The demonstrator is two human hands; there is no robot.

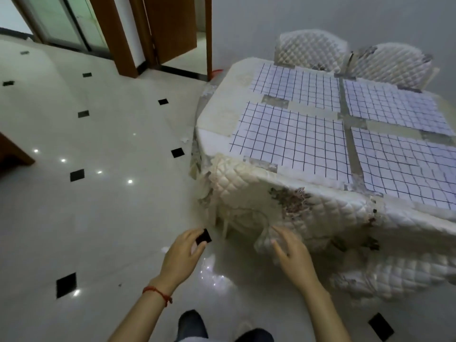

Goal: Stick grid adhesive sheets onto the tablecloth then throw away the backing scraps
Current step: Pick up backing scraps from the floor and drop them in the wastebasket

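Note:
Four white grid adhesive sheets lie flat on the quilted cream tablecloth: far left, far right, near left and near right. Below the table's near corner, my right hand pinches a thin, see-through backing scrap between thumb and fingers; the film is faint against the cloth. My left hand is out over the floor, fingers apart, holding nothing. A red string circles its wrist.
Two quilted white chairs stand behind the table, and a third chair seat sits low on the right. The glossy pale floor has black diamond tiles. Brown doors are at the back. My feet show at the bottom.

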